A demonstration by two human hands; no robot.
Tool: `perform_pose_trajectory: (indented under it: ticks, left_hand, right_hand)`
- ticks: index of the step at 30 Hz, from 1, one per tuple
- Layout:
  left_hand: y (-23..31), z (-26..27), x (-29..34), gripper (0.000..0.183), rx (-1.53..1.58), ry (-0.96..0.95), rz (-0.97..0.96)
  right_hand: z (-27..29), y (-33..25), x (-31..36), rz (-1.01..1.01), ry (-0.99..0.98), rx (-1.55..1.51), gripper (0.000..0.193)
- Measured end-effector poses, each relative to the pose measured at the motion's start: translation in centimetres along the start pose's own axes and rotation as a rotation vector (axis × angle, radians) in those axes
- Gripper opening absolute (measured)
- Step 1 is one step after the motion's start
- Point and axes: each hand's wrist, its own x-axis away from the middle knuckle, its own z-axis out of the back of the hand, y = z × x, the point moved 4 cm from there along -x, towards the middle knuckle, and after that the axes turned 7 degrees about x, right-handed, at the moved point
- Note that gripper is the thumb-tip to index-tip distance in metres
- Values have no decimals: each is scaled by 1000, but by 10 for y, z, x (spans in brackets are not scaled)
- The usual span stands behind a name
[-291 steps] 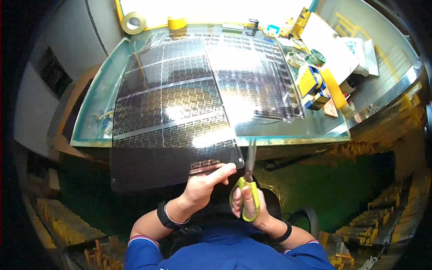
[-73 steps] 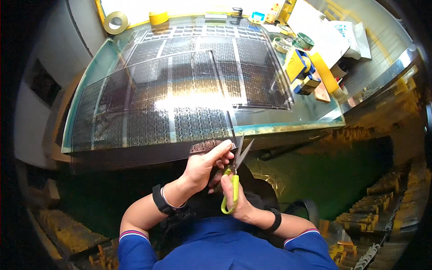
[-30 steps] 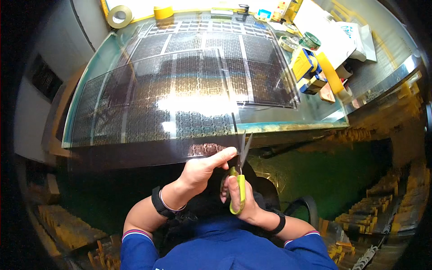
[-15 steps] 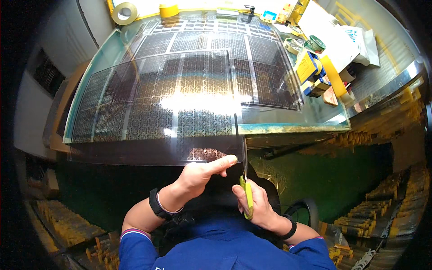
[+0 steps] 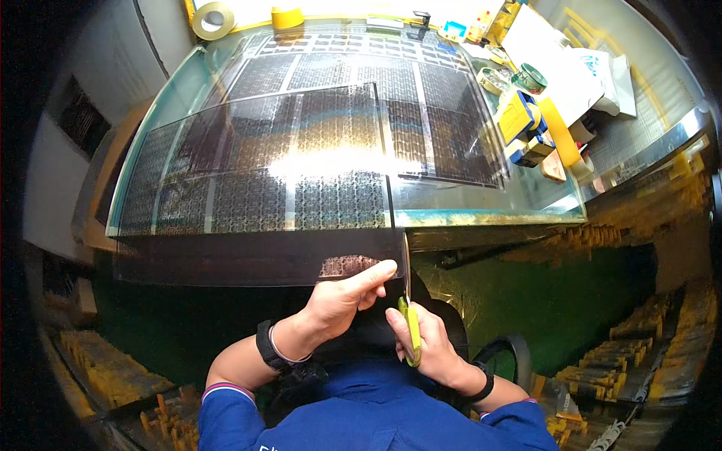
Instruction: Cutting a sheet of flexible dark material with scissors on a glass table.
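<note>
A large dark see-through film sheet [image 5: 226, 259] lies over the light table, its near strip hanging past the front edge. My left hand [image 5: 342, 297] pinches the sheet's near right corner, thumb on top. In my right hand [image 5: 432, 342] are scissors with yellow-green handles [image 5: 412, 338]. Their blades point away from me along the right edge of the sheet. How far apart the blades stand is hard to make out. Beneath the sheet, another patterned film [image 5: 459, 128] with rows of small dark blocks rests on the glass.
The glass-topped light table [image 5: 489, 216] has a pale green front edge. Tape rolls [image 5: 213, 20] stand at its back left. Along the right side are a blue-and-yellow tape dispenser [image 5: 519, 120], a green round container [image 5: 530, 77] and white papers [image 5: 547, 45]. Racks with yellow parts [image 5: 617, 349] stand lower right.
The film sheet's near edge has come slightly toward me, and its right edge has shifted a little left. My left hand and the scissors have moved only slightly.
</note>
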Motion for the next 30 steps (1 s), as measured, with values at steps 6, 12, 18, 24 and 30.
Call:
perform_pose_trajectory:
  ticks: [6,12,18,24,30]
  left_hand:
    - [-7,0,7,12,-50,-54,64]
    - [-7,-1,10,16,-77,-53,35]
    - [-7,-2,16,17,-93,-11,55]
    - [-22,-5,23,18,-149,-88,134]
    - [-28,0,22,19,-228,-107,104]
  right_hand:
    - [2,0,-4,54,30,11,35]
    - [3,-1,-3,77,51,53,34]
    - [3,-7,0,-7,12,19,33]
    - [9,2,-8,206,77,64,26]
    - [9,-6,-3,-20,-3,-59,21]
